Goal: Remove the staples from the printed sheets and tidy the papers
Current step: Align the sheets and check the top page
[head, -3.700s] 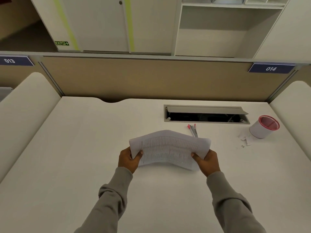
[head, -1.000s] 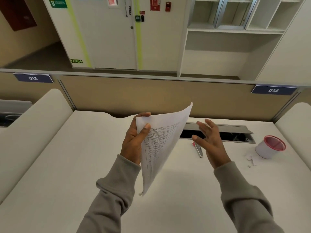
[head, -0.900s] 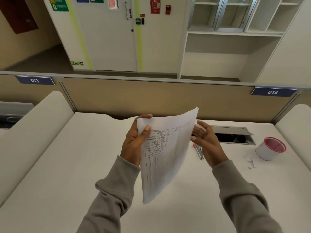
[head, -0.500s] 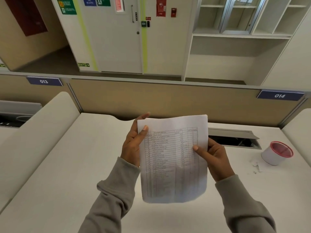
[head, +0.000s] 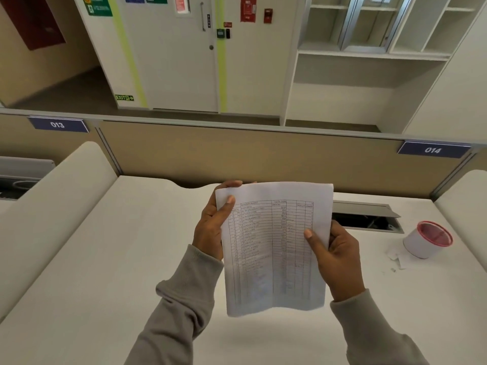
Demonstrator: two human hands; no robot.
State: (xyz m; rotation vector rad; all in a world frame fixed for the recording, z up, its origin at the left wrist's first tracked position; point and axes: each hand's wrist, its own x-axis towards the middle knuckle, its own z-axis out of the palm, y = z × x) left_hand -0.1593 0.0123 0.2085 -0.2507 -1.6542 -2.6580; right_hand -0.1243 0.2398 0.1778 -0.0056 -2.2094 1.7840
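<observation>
I hold a set of printed sheets (head: pixel 274 248) upright above the white desk (head: pixel 110 259), the printed table facing me. My left hand (head: pixel 210 227) grips the upper left corner, thumb on the front. The right edge at mid-height is pinched by my right hand (head: pixel 334 256), thumb on the page. No staple can be made out at this distance. The pens seen earlier are hidden behind the sheets.
A white cup with a red rim (head: pixel 427 239) stands at the right, with small paper scraps (head: pixel 395 259) beside it. An open cable hatch (head: pixel 366 217) lies behind the sheets. A tan partition (head: pixel 237 154) bounds the desk's far side.
The sheets went from lying bowed low over the desk to upright and facing me. My right hand had let go, then took the right edge again. The view tilted up.
</observation>
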